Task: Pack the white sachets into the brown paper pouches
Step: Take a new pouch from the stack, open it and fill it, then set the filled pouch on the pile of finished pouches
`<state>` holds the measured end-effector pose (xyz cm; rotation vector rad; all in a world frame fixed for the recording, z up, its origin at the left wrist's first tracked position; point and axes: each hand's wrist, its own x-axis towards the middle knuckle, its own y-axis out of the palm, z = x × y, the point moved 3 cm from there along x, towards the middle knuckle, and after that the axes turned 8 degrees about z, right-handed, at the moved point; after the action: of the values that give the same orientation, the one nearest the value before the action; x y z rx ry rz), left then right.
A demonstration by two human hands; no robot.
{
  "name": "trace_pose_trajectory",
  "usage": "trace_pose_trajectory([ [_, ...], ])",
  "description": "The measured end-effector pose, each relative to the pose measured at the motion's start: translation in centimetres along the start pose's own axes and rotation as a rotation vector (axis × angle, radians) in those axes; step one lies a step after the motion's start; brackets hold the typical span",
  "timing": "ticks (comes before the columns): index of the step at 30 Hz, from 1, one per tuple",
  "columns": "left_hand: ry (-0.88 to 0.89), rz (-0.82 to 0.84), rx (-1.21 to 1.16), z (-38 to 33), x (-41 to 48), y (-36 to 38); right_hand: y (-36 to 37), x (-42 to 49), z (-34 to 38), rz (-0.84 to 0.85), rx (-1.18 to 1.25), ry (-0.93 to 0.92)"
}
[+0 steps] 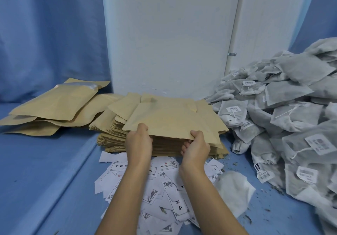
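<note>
Scattered white printed slips (164,187) lie nearest; left hand (139,141) and right hand (196,148) fingers grip a flat brown paper pouch (173,120) by its near edge; the blue surface (45,171) is open leftward.

Both hands grip the near edge of the top pouch (175,120) on a brown stack (113,140): left hand (139,141), right hand (197,147). Sachets (284,107) heap at right; paper slips (164,189), seemingly printed labels, lie beneath the forearms.

White slips (118,166) printed with framed Chinese characters, one seemingly 中, barcode tags (265,175) on white sachets (291,90), digits illegible
</note>
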<state>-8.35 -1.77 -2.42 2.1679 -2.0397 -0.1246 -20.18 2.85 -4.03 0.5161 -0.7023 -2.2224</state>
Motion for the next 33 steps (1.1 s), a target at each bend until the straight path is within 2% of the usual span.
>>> trace_pose_trajectory([
  [3, 0.0, 0.03, 0.025, -0.2, -0.2, -0.1, 0.0, -0.1, -0.2, -0.012, -0.015, 0.007],
  [6, 0.093, -0.068, 0.039, -0.7, 0.2, -1.3, -0.1, -0.1, 0.1, -0.02, 0.013, -0.008],
  [9, 0.12, -0.088, 0.068, -0.8, 0.7, -2.1, 0.0, -0.2, 0.0, -0.02, 0.004, 0.004],
  [14, 0.06, -0.03, -0.152, -0.4, 0.4, -1.5, 0.3, -0.6, -0.3, 0.031, 0.006, 0.048],
  [18, 0.009, 0.14, -0.33, -1.0, -0.4, 0.1, 1.4, -1.6, -0.9, 0.163, 0.006, 0.05],
  [24, 0.009, 0.022, -0.42, -1.9, 0.6, -1.7, 1.7, -1.9, -0.5, 0.157, 0.045, 0.052],
  [28, 0.014, -0.005, -0.516, -2.7, 1.6, -4.0, 3.0, -1.7, 0.0, 0.288, -0.029, 0.102],
  [33, 0.05, -0.025, -0.663, -5.0, 3.8, -7.2, 8.5, -1.9, -0.5, 0.468, -0.134, 0.133],
])
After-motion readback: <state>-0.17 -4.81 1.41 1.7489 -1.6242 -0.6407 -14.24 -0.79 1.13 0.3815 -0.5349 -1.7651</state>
